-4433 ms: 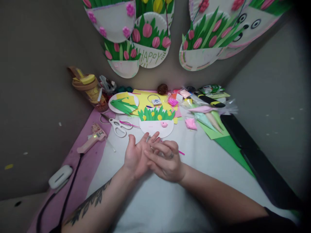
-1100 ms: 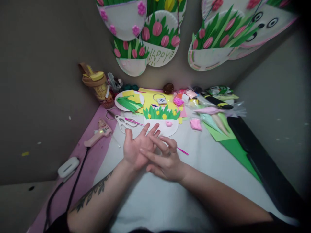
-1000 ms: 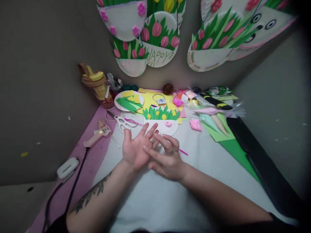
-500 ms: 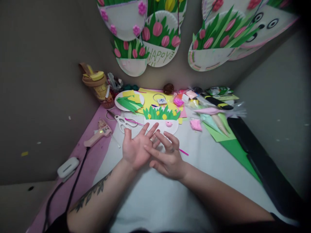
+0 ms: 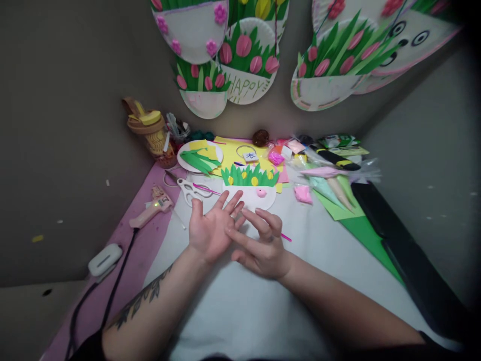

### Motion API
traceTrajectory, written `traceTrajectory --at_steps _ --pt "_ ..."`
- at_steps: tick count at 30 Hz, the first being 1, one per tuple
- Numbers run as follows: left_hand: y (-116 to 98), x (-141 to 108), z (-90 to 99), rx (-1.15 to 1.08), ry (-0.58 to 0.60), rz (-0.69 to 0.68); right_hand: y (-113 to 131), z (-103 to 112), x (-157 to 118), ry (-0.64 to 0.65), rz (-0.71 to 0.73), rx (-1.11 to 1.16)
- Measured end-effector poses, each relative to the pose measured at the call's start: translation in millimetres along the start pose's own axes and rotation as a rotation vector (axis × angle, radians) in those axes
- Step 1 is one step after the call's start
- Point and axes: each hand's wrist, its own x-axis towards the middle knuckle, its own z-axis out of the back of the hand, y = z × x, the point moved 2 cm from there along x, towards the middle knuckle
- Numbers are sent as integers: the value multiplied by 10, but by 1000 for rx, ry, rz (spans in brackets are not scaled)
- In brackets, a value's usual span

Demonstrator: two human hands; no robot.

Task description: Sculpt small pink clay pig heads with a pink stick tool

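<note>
Palm up, my left hand point(image 5: 212, 228) is held over the table with its fingers spread. The forefinger of my right hand point(image 5: 261, 245) reaches to the edge of that palm, and its other fingers are bent but apart. Whether something tiny lies under that fingertip, I cannot make out. Just beyond my fingers lies a white half-round paper plate point(image 5: 248, 194) with green paper grass point(image 5: 240, 175), small yellow flowers and a pink clay piece point(image 5: 260, 192) on its front. A pink stick point(image 5: 286, 236) lies beside my right hand.
On the left are a pink glue gun point(image 5: 152, 206), white scissors point(image 5: 190, 190), a white case point(image 5: 105, 259) and a tumbler point(image 5: 152, 135). A plate of paper strips point(image 5: 201, 156) lies behind. Clay packets point(image 5: 302, 193), piping bags point(image 5: 330, 188) and a black object point(image 5: 406, 255) line the right.
My right hand has shifted very slightly to the right, its forefinger still at the left palm's edge. The left hand and the objects on the table stay as they were.
</note>
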Motion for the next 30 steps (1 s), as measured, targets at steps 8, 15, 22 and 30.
traceTrajectory --at_steps 8,15,22,30 --pt "-4 10 8 3 -12 3 8 2 -12 -1 15 40" --pt "3 16 18 -31 16 28 -23 -26 2 48 -78 148" --pt "6 10 5 -38 -17 31 -5 -63 -21 96 -68 156" --pt "-8 8 -8 -32 -49 15 28 -47 -22 87 -49 213"
